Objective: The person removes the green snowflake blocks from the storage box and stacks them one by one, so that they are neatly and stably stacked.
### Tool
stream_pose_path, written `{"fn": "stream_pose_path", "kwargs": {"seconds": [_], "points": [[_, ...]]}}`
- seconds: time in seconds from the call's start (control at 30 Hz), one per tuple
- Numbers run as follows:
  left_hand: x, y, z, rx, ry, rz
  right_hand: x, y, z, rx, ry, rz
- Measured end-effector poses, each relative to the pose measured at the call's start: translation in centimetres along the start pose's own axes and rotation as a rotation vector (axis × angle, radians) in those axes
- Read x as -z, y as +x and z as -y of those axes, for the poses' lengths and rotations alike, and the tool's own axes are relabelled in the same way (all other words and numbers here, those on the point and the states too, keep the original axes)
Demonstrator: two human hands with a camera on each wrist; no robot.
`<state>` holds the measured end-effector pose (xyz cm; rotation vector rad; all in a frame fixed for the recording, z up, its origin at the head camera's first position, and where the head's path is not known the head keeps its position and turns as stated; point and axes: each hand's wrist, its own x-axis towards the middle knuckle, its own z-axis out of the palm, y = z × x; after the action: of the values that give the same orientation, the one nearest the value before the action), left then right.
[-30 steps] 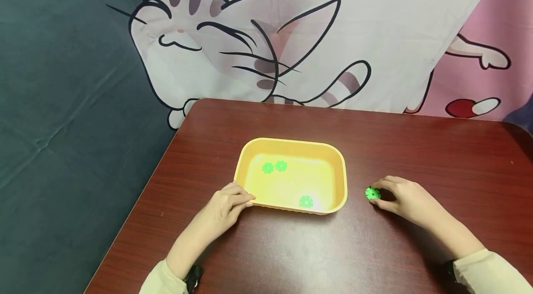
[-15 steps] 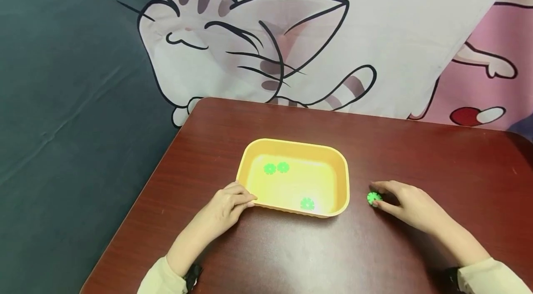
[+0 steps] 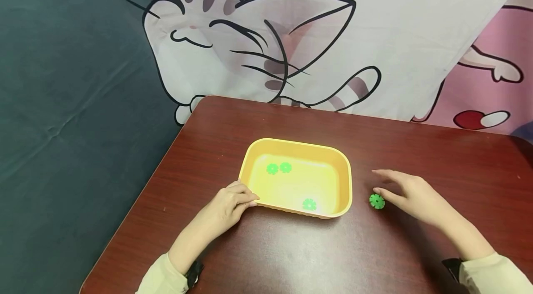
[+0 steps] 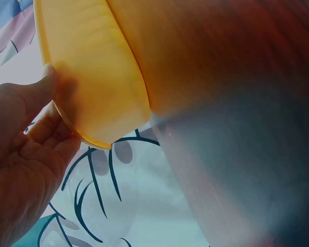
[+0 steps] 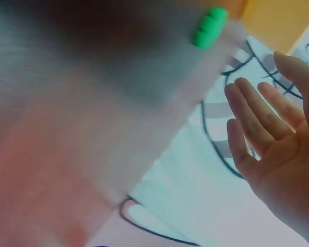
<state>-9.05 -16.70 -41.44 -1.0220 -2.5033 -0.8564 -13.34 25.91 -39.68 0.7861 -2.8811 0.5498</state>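
Note:
A yellow plastic tray (image 3: 287, 186) sits on the table, with my left hand (image 3: 225, 205) gripping its near left corner. Thumb and fingers lie on either side of the tray's rim in the left wrist view. Inside it are three green flower-shaped plastic discs: two (image 3: 272, 169) side by side toward the back left, one (image 3: 309, 207) near the front. Right of the tray, another green notched disc (image 3: 374, 203) lies on the table. My right hand (image 3: 421, 197) hovers just beyond that disc, fingers spread and holding nothing. The right wrist view shows this disc (image 5: 210, 28) apart from the fingertips.
The dark red-brown table (image 3: 283, 257) has its left edge beside my left arm. Behind it hangs a cloth (image 3: 399, 21) printed with a cartoon cat, and a dark green cloth (image 3: 71, 146) covers the left side.
My right hand has let go of the green disc and lifted its fingers off it; the disc now lies on the table. My left hand keeps its grip on the tray. The head view shifted slightly.

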Motion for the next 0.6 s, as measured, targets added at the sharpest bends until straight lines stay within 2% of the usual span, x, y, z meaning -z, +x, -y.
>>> {"fn": "stream_pose_path", "kwargs": {"seconds": [0.3, 0.43, 0.6], "points": [[0.2, 0.1, -0.1, 0.002, -0.006, 0.018, 1.7, 4.1, 0.8, 0.036, 0.029, 0.007], [0.3, 0.0, -0.1, 0.013, -0.01, 0.033, 1.5, 5.9, 1.8, 0.03, 0.076, 0.038], [0.3, -0.1, -0.2, 0.021, -0.006, 0.029, 0.8, 8.2, 3.2, 0.101, 0.109, 0.079]]}}
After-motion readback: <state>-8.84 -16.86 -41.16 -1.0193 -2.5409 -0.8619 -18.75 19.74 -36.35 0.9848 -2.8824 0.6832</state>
